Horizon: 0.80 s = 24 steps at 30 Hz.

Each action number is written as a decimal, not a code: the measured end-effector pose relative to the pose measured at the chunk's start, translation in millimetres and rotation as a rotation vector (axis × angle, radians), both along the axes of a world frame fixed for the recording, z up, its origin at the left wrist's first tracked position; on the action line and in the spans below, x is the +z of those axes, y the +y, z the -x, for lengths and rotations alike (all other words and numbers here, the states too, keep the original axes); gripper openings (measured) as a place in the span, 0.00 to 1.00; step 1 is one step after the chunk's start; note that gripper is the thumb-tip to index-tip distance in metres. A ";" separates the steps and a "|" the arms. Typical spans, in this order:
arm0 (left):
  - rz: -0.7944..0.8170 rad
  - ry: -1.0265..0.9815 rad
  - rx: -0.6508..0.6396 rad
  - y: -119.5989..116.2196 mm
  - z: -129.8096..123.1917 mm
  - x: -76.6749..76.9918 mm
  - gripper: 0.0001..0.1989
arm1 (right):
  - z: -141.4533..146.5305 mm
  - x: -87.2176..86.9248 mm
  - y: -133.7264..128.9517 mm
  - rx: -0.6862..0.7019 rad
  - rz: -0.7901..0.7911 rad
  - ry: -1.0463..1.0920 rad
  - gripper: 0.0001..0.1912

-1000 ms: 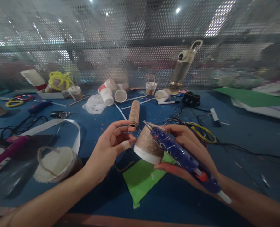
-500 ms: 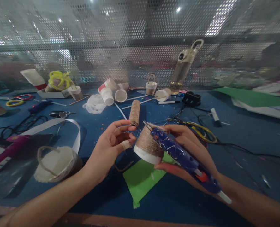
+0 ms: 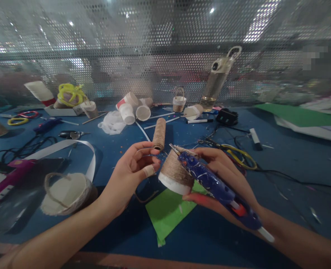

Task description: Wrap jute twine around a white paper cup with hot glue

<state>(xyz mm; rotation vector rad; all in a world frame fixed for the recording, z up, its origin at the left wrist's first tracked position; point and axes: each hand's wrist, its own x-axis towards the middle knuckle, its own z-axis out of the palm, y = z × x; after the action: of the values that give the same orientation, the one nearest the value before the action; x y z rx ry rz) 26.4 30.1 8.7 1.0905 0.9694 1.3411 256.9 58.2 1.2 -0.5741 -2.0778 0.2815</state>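
My right hand (image 3: 224,172) is closed around an upside-down paper cup (image 3: 176,170) wrapped in brown twine, its white rim band bare at the bottom. The same hand also has a dark blue glue gun (image 3: 207,179) lying across it, metal nozzle by the cup's upper end and a white glue stick poking out of the back. Just left of the cup, my left hand (image 3: 134,168) has its fingers curled but apart, with a bandage on the thumb; I see nothing in it. Beyond its fingertips stands a spool of twine (image 3: 159,132). Green paper (image 3: 171,213) lies below the cup.
A cup basket with a twine handle (image 3: 66,194) and a magenta glue gun (image 3: 10,177) are at left. Yellow-handled scissors (image 3: 242,157) and black cables lie at right. Farther back are paper cups (image 3: 127,110), a marker (image 3: 199,121) and a water bottle (image 3: 215,82).
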 end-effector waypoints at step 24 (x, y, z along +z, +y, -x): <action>-0.011 -0.029 -0.014 -0.2 -1.6 1.7 0.19 | 1.8 -0.3 -1.0 -0.020 0.004 -0.014 0.17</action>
<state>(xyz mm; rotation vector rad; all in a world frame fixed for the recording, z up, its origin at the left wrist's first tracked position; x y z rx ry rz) 28.0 29.9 10.4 1.0817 0.9326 1.3480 255.1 57.3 0.9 -0.6012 -2.0843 0.2709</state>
